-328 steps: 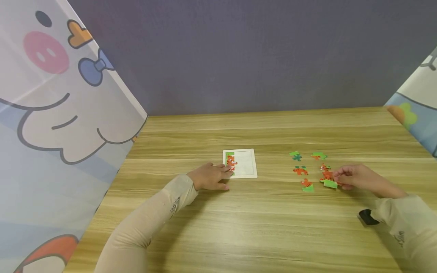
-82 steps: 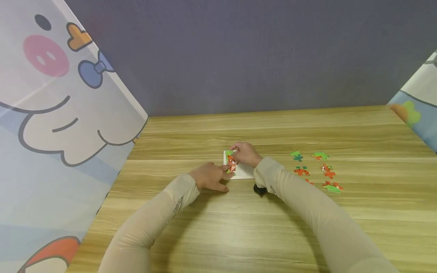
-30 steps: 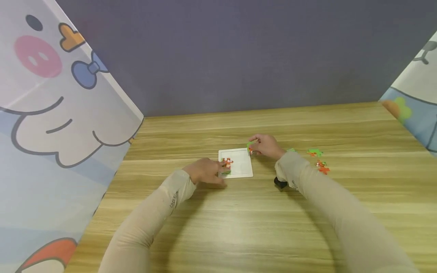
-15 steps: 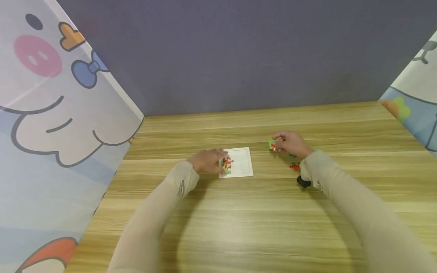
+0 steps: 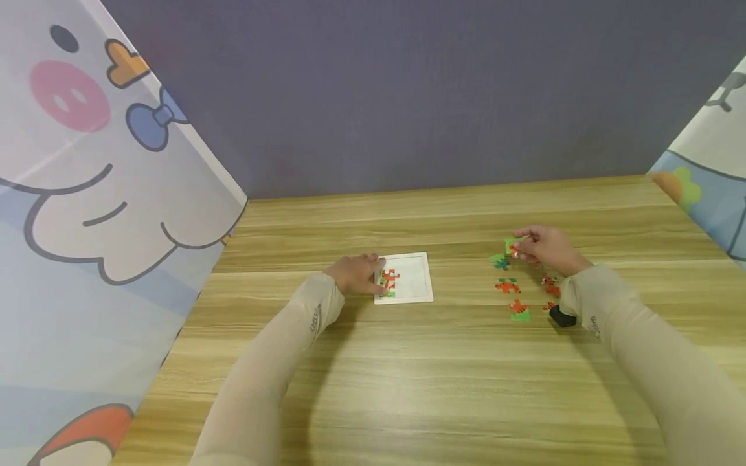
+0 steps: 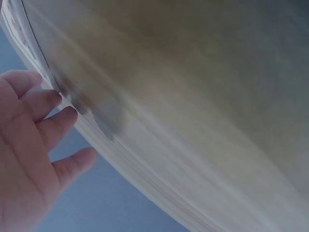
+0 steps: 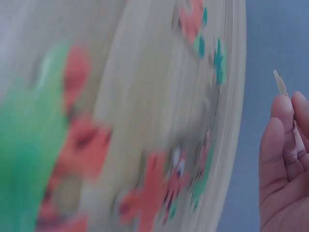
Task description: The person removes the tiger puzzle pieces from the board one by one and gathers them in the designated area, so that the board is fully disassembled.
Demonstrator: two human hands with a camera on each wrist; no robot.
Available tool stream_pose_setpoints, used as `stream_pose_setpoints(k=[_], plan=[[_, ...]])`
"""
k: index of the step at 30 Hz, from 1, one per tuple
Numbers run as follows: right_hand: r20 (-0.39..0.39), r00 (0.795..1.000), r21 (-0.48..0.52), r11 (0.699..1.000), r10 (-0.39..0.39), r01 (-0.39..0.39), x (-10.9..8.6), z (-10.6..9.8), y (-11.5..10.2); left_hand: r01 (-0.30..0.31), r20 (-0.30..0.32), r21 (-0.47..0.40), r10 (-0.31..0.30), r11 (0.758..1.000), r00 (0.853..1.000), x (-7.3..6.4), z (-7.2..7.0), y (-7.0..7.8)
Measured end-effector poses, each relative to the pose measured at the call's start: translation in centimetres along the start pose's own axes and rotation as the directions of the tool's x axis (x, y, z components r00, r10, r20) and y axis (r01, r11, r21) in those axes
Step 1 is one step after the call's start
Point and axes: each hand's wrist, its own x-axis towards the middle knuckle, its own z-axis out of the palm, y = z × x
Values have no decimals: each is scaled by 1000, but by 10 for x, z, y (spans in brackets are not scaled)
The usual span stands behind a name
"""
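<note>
In the head view, my right hand (image 5: 548, 248) pinches a green and orange jigsaw piece (image 5: 510, 245) between thumb and fingers, above the loose pieces on the right. The right wrist view shows that piece edge-on (image 7: 280, 83) at the fingertips. A white square puzzle tray (image 5: 415, 278) lies left of centre, with orange, tiger-patterned pieces (image 5: 390, 278) along its left side. My left hand (image 5: 354, 274) touches the tray's left edge with spread fingers and thumb, partly covering those pieces. The left wrist view shows its fingers slightly bent, holding nothing.
Loose jigsaw pieces lie on the wooden table (image 5: 408, 362): a green one (image 5: 499, 261), an orange one (image 5: 508, 286), an orange and green one (image 5: 519, 310), and more partly behind the right wrist. A grey panel (image 5: 408, 97) rises behind the table.
The green and orange piece has left the tray's upper left corner. My right hand has carried it rightward to the loose pieces. My left hand has shifted slightly up and left along the tray edge.
</note>
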Motion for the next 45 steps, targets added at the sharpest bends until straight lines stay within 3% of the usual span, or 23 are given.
stream_pose_setpoints(k=[9, 33, 39, 45], plan=[[-26, 1000, 8, 1000, 16, -16, -11, -19, 21, 19, 30, -2, -19, 1000, 999, -2, 4, 2], [-101, 995, -8, 1000, 2, -3, -28, -53, 48, 20, 55, 20, -21, 1000, 998, 4, 2, 2], [-84, 996, 42, 999, -4, 8, -27, -60, 58, 22, 66, 20, -23, 1000, 998, 3, 2, 1], [-45, 999, -20, 1000, 4, -5, -26, -68, 64, 28, 72, 2, -29, 1000, 997, 2, 1, 1]])
